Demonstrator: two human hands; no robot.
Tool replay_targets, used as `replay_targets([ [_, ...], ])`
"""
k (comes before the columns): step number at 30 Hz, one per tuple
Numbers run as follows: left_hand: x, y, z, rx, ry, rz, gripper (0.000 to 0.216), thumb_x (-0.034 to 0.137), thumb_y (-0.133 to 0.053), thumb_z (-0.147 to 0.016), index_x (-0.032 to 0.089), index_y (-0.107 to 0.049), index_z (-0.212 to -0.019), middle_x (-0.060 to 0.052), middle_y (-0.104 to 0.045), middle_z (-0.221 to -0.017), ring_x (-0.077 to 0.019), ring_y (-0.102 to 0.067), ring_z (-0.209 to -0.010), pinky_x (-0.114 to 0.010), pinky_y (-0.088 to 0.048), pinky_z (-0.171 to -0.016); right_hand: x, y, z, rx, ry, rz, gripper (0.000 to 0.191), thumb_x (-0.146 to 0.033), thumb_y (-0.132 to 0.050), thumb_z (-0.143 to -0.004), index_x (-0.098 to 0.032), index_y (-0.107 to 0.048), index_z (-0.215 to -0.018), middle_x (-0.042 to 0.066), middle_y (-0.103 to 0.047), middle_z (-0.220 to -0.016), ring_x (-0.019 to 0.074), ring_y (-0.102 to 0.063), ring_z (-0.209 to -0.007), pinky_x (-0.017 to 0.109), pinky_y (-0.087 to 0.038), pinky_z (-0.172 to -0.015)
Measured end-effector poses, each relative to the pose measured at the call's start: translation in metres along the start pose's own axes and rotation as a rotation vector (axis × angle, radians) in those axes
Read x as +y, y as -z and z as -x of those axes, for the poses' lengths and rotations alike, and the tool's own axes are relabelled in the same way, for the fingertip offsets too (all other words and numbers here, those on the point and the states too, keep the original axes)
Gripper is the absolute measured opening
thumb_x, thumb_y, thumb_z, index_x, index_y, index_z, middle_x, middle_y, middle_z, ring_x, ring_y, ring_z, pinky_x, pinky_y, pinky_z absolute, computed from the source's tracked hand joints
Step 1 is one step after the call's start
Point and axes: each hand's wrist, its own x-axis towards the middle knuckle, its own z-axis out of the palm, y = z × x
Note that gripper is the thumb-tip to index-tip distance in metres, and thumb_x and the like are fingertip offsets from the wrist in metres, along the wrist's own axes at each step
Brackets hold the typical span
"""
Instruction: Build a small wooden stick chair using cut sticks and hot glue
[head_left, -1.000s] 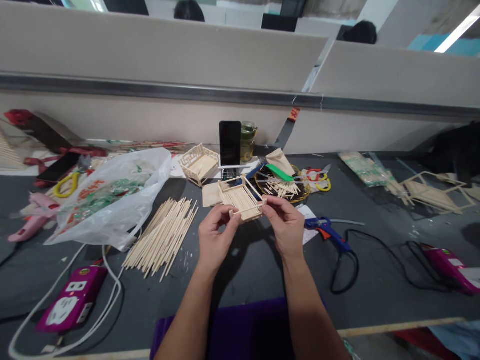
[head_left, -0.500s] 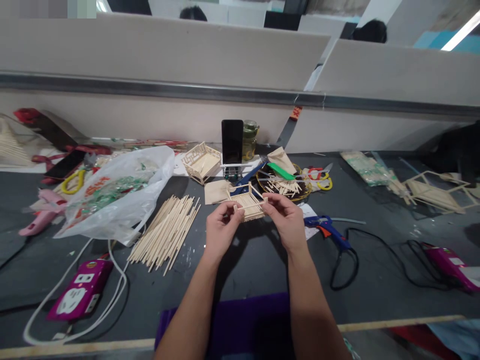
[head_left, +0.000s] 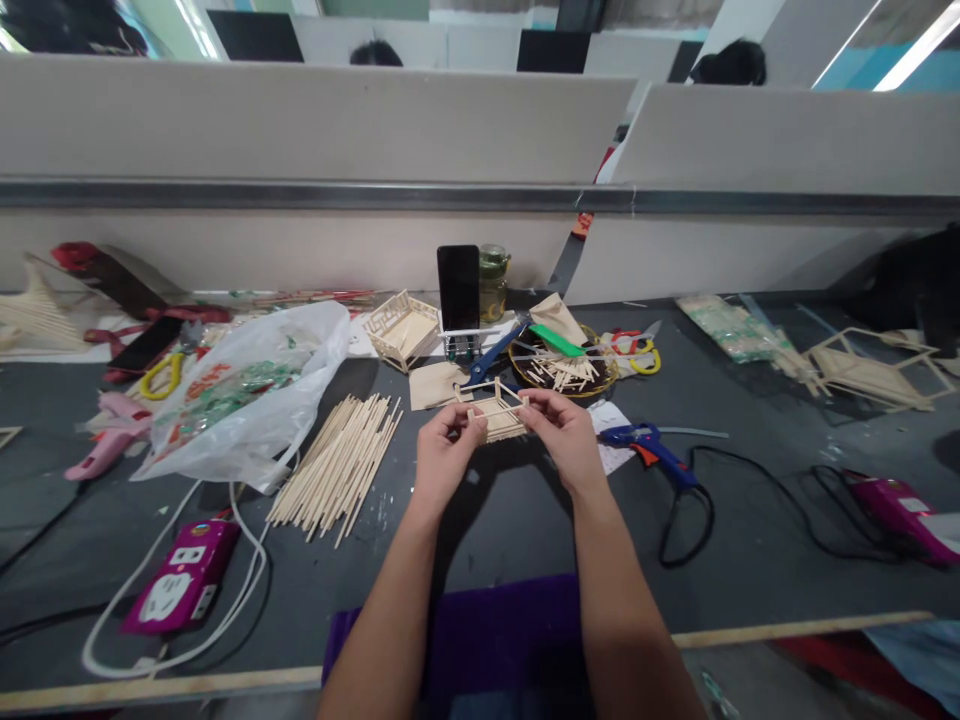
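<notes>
Both hands hold a small wooden-stick model bed (head_left: 496, 411) just above the dark table (head_left: 750, 500). My left hand (head_left: 442, 458) pinches its left front corner with fingers closed. My right hand (head_left: 566, 440) grips the right side, fingers curled round the frame. The model lies nearly level. A pile of loose wooden sticks (head_left: 337, 462) lies left of my left hand. A blue glue gun (head_left: 645, 445) lies right of my right hand.
A plastic bag (head_left: 247, 390) and a pink power strip (head_left: 180, 588) with white cable lie at left. Behind the hands stand a phone (head_left: 458, 288), a jar (head_left: 493, 282), another stick model (head_left: 401, 328) and a dish of stick pieces (head_left: 562, 368). Another power strip (head_left: 896, 505) lies at right.
The model bed has been lowered and tilted from steep to nearly level, and both hands moved slightly down with it. The camera view shifted a little.
</notes>
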Motion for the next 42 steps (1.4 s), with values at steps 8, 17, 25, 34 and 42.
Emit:
replay_targets([
  [8,-0.001,0.000,-0.004,0.033,0.079,0.072,0.030,0.041,-0.078,-0.066,0.015,-0.066,-0.077,0.002,-0.062,-0.064,-0.0103,-0.054,-0.055,-0.023,-0.050,-0.054,0.000,0.016,-0.003,-0.092,-0.072,0.025,0.035,-0.041,-0.070,-0.076,-0.020,-0.071,-0.104,0.007,-0.075,-0.091,0.0197,-0.065,-0.077,0.033,-0.053,-0.068],
  [17,0.010,0.008,-0.005,0.066,0.176,0.164,0.035,0.040,-0.084,-0.057,0.015,-0.067,-0.075,0.002,-0.060,-0.065,-0.0098,-0.056,-0.058,-0.022,-0.055,-0.053,-0.012,0.003,-0.005,0.098,0.569,0.444,0.014,-0.028,-0.062,-0.088,-0.025,-0.076,-0.088,0.007,-0.069,-0.099,0.0235,-0.060,-0.099,0.040,-0.048,-0.088],
  [25,0.016,0.013,-0.002,-0.019,0.203,0.148,0.033,0.039,-0.084,-0.060,0.015,-0.066,-0.074,0.006,-0.054,-0.060,-0.0045,-0.044,-0.048,-0.024,-0.057,-0.053,-0.016,-0.014,-0.006,-0.122,0.713,0.761,0.015,-0.027,-0.064,-0.090,-0.030,-0.078,-0.093,0.002,-0.075,-0.093,0.0246,-0.052,-0.095,0.045,-0.034,-0.092],
  [34,0.023,0.013,-0.001,-0.040,0.286,0.190,0.049,0.056,-0.082,-0.060,0.013,-0.071,-0.080,0.001,-0.061,-0.060,-0.0083,-0.052,-0.049,-0.027,-0.057,-0.054,-0.012,-0.008,-0.004,-0.109,0.696,0.692,0.014,-0.022,-0.065,-0.089,-0.026,-0.078,-0.089,0.004,-0.074,-0.084,0.0239,-0.052,-0.090,0.043,-0.035,-0.088],
  [42,0.031,0.015,-0.016,-0.108,0.295,0.121,0.043,0.049,-0.083,-0.058,0.013,-0.076,-0.080,-0.003,-0.064,-0.061,-0.0125,-0.058,-0.054,-0.025,-0.053,-0.052,-0.013,-0.010,0.001,-0.103,0.556,0.647,0.012,-0.024,-0.065,-0.087,-0.027,-0.077,-0.084,0.003,-0.071,-0.075,0.0233,-0.054,-0.085,0.041,-0.038,-0.083],
])
